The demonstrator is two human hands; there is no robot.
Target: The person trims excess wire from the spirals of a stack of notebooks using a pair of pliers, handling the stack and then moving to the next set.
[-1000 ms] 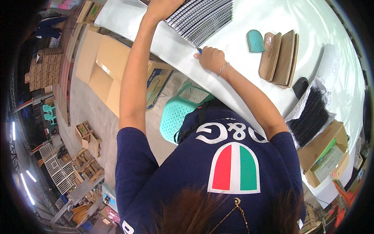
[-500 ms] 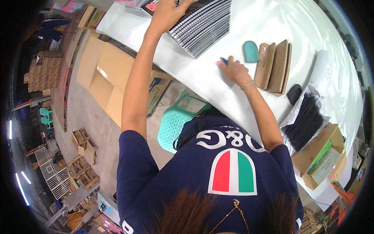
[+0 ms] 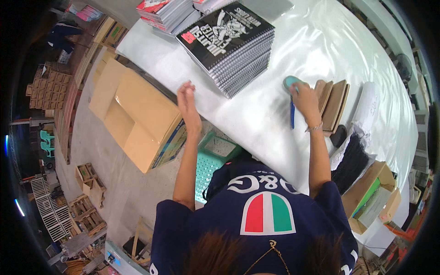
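My right hand [image 3: 307, 104] is at the teal rounded pad [image 3: 288, 81] on the white-covered table, its fingers closed over the near end. A slim blue pen-like tool [image 3: 292, 114] lies just left of that hand, its upper end close to the fingertips; whether they touch is unclear. Empty, with fingers extended, my left hand [image 3: 187, 103] hovers by the table's left edge. Beyond it stands a tall stack of spiral-bound books [image 3: 243, 64] with a black cover on top. Brown curved blocks [image 3: 333, 103] stand right beside my right hand, which partly hides them.
More bound books with red covers [image 3: 172, 18] are stacked at the far left. Rightward lie a white wrapped roll [image 3: 365, 103], black binding coils [image 3: 350, 167] and an open carton [image 3: 366, 201]. A large cardboard box [image 3: 137, 112] and a green plastic chair [image 3: 213, 158] stand left of the table.
My left hand has come off the book stack and drawn back toward me. My right hand has moved right to the teal pad; the blue tool it had now lies beside it.
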